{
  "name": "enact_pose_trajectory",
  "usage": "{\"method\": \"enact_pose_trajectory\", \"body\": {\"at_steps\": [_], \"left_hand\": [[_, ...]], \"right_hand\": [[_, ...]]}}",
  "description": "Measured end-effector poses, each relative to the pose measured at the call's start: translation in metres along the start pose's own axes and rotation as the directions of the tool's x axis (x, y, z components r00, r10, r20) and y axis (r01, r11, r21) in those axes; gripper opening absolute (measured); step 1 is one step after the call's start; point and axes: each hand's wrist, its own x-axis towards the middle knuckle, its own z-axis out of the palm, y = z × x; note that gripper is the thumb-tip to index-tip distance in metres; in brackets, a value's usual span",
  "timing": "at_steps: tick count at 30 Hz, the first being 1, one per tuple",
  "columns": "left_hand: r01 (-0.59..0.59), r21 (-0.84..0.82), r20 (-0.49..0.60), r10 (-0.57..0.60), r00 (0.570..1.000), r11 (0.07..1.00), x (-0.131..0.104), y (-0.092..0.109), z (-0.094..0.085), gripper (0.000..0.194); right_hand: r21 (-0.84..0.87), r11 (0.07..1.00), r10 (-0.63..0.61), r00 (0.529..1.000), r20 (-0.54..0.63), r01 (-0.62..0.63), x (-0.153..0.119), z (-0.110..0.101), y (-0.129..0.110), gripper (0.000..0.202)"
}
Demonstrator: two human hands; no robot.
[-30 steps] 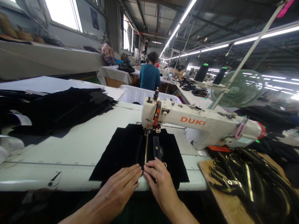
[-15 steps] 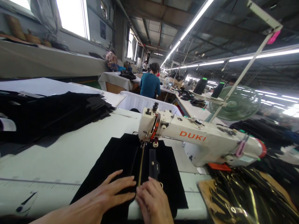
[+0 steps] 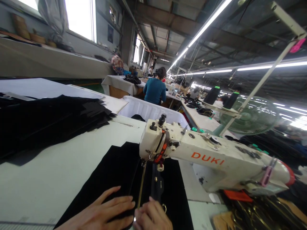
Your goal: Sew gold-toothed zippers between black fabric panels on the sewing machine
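Black fabric (image 3: 115, 169) lies flat on the white table, its far part under the head of a sewing machine (image 3: 153, 137) marked DUKI. A gold-toothed zipper (image 3: 141, 188) runs down the fabric from the needle area towards me. Beside it on the right is a black strip (image 3: 157, 188) with a gold stud, and a gold ring (image 3: 164, 208) lies lower down. My left hand (image 3: 103, 212) rests on the fabric left of the zipper, fingers stretched out. My right hand (image 3: 153, 215) has its fingers bent and pinched together at the zipper's near end.
A stack of black fabric pieces (image 3: 48, 124) lies on the left. At the lower right are black pieces with gold zippers (image 3: 261, 214). Behind the machine stands a white bin (image 3: 129, 105), with a person in a teal top (image 3: 154, 89) beyond. A green fan (image 3: 251, 116) and thread cones (image 3: 212, 95) are at right.
My view has shifted, so the machine and both hands sit lower in the picture. The fabric has slid slightly further under the machine head. Both hands stay beside the zipper.
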Motion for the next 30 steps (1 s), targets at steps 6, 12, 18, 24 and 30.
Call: {"method": "enact_pose_trajectory", "body": {"at_steps": [6, 12, 18, 24, 30], "left_hand": [[0.111, -0.058, -0.077, -0.115, 0.99, 0.992, -0.006, -0.001, -0.007, 0.067], [0.196, -0.076, 0.005, -0.197, 0.98, 0.978, -0.003, -0.009, -0.014, 0.074], [0.309, -0.09, 0.181, -0.29, 0.94, 0.947, 0.013, -0.018, -0.032, 0.084], [0.255, -0.058, 0.158, -0.243, 0.957, 0.965, 0.02, -0.039, -0.026, 0.078], [0.2, -0.032, 0.083, -0.197, 0.977, 0.979, 0.028, -0.054, -0.025, 0.075]], "right_hand": [[0.059, 0.998, -0.017, 0.989, 0.145, 0.008, 0.017, -0.002, 0.01, 0.023], [0.08, 0.996, -0.065, 0.95, 0.304, 0.043, 0.046, -0.011, 0.017, 0.015], [0.089, 0.994, 0.023, 0.929, 0.369, -0.059, 0.06, -0.008, 0.024, 0.022], [0.079, 0.99, 0.073, 0.904, 0.422, -0.117, 0.077, -0.005, 0.031, 0.026], [-0.025, 0.984, 0.165, 0.862, 0.48, -0.175, 0.089, 0.002, 0.037, 0.026]]}}
